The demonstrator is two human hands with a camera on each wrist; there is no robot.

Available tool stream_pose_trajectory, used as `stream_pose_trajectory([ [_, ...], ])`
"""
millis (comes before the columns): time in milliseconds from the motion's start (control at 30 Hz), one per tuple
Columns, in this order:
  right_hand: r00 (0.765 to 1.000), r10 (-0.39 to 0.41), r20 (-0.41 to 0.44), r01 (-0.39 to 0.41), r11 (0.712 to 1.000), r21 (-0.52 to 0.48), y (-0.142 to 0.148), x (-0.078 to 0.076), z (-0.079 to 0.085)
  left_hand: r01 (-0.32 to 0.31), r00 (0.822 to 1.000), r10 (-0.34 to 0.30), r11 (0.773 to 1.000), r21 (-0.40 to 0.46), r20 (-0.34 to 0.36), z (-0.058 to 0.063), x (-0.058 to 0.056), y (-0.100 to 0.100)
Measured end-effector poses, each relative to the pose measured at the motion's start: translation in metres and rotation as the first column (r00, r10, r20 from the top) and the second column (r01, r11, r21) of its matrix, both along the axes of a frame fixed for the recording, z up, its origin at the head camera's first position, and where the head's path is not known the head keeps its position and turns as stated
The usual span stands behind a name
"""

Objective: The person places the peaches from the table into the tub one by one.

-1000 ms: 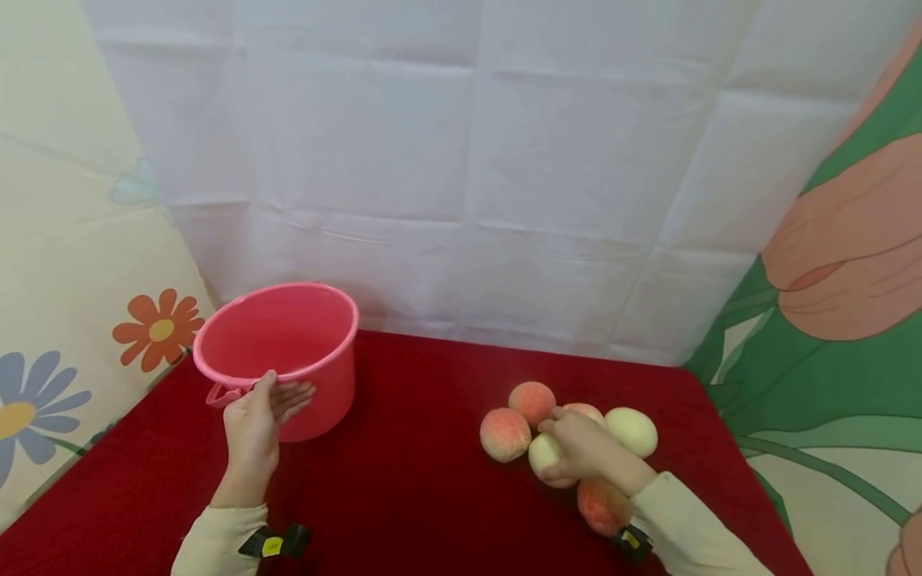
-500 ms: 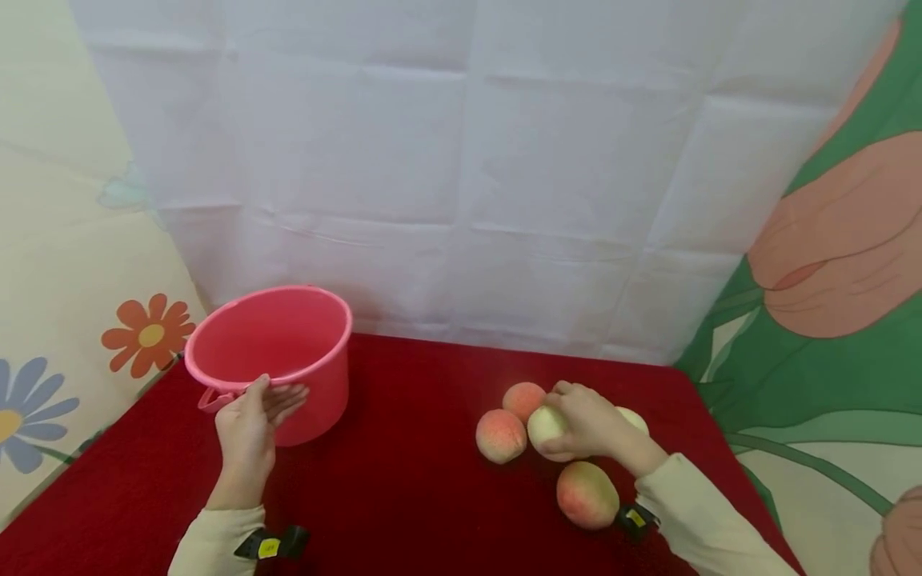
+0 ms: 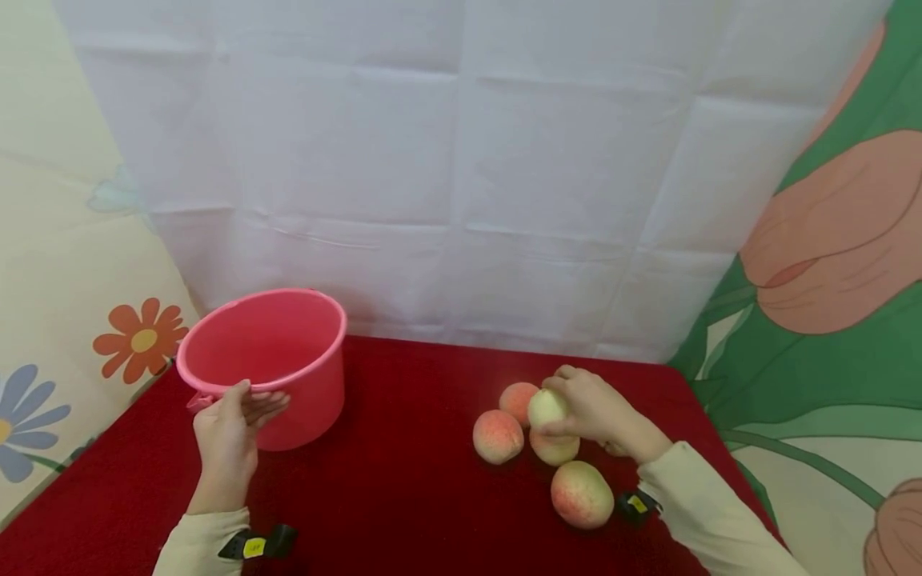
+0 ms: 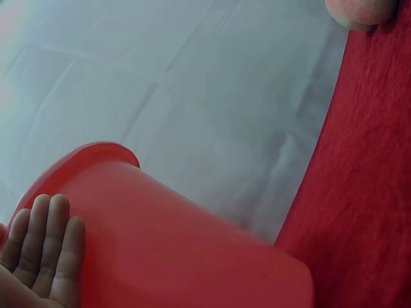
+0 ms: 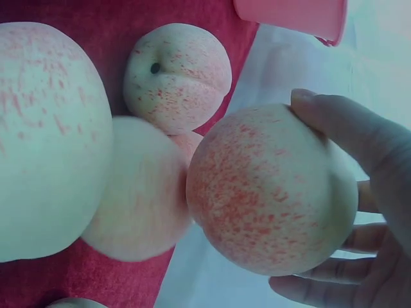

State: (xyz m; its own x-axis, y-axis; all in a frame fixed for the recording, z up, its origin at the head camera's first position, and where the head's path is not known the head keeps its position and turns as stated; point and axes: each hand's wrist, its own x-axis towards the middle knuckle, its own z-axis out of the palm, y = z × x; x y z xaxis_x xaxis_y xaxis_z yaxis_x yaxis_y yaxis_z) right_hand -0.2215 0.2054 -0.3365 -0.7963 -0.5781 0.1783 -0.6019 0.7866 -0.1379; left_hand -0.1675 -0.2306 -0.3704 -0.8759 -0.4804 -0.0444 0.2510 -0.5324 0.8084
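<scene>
My right hand (image 3: 594, 408) grips a pale peach (image 3: 547, 408), thumb on one side and fingers on the other. In the right wrist view this held peach (image 5: 270, 192) shows red speckles. It overlaps a pink-and-cream peach (image 3: 555, 450) below it in the head view. Close by sit two pink peaches (image 3: 499, 437) and a larger red-and-cream peach (image 3: 582, 496). Another pale one is mostly hidden behind the right hand. At left, my left hand (image 3: 229, 448) is at the pink bucket (image 3: 310, 408), thumb at its rim. Its straight fingers (image 4: 48, 237) lie before the bucket's outer wall.
Dark red cloth (image 3: 403, 480) covers the table. A white sheet (image 3: 403, 160) hangs behind its back edge. Flower-printed cloth (image 3: 86, 240) stands at the left, with a tulip-printed one (image 3: 828, 384) at the right. The bucket's wide mouth faces up.
My right hand has raised the pale peach up from among the others, uncovering the peach beneath and the larger one in front. My left hand stays at the bucket. The view has shifted slightly.
</scene>
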Motion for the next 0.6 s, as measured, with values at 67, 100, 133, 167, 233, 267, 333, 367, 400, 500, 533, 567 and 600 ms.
stream_pose_trajectory([
  [67,1.0,-0.001,0.001,0.001,1.0,-0.009,0.0003,-0.0004,0.0015,0.005,1.0,-0.005,1.0,0.008,-0.011,-0.0002,0.0007,-0.0029],
  [100,1.0,-0.002,0.003,0.002,1.0,-0.014,0.0005,-0.0006,0.0021,0.009,1.0,-0.009,1.0,0.008,-0.02,0.0,0.0009,-0.0041],
  [133,1.0,0.0,0.003,0.0,1.0,-0.019,0.0007,-0.0007,0.0027,0.013,0.999,-0.013,1.0,0.009,-0.03,0.0,0.001,-0.005],
  [167,1.0,0.002,0.003,-0.002,1.0,-0.021,0.0011,-0.0008,0.0028,0.018,0.999,-0.018,1.0,0.008,-0.037,-0.0002,0.0012,-0.0058],
  [233,1.0,0.002,0.002,-0.002,1.0,-0.024,0.0015,-0.0008,0.003,0.033,0.998,-0.033,0.999,-0.002,-0.045,-0.0007,0.0017,-0.0068],
  [267,1.0,0.002,-0.001,-0.002,1.0,-0.023,0.0016,-0.0007,0.003,0.042,0.998,-0.043,0.999,-0.009,-0.046,-0.0011,0.0021,-0.0072],
  [333,1.0,0.005,-0.004,-0.005,1.0,-0.025,0.0018,-0.0009,0.0028,0.064,0.997,-0.065,0.998,-0.024,-0.043,-0.0019,0.0029,-0.0077],
  [367,1.0,0.002,-0.003,-0.002,1.0,-0.026,0.0019,-0.0007,0.0027,0.076,0.996,-0.077,0.996,-0.037,-0.039,-0.0024,0.0032,-0.0078],
  [400,1.0,-0.001,-0.004,0.0,1.0,-0.027,0.0018,-0.0007,0.0028,0.087,0.995,-0.089,0.995,-0.053,-0.038,-0.0028,0.0035,-0.0078],
  [500,1.0,-0.001,-0.01,0.001,1.0,-0.03,0.0025,-0.0016,0.0037,0.118,0.991,-0.123,0.989,-0.092,-0.048,-0.0037,0.0038,-0.0081],
  [533,1.0,-0.003,-0.014,0.003,1.0,-0.027,0.0028,-0.002,0.0042,0.125,0.99,-0.131,0.987,-0.105,-0.054,-0.0039,0.0038,-0.0081],
  [567,1.0,-0.006,-0.017,0.005,1.0,-0.026,0.003,-0.0023,0.005,0.134,0.988,-0.142,0.985,-0.112,-0.06,-0.0041,0.0038,-0.0083],
  [600,1.0,-0.005,-0.025,0.005,1.0,-0.024,0.0034,-0.0029,0.0057,0.142,0.986,-0.151,0.983,-0.119,-0.064,-0.0042,0.0039,-0.0084],
])
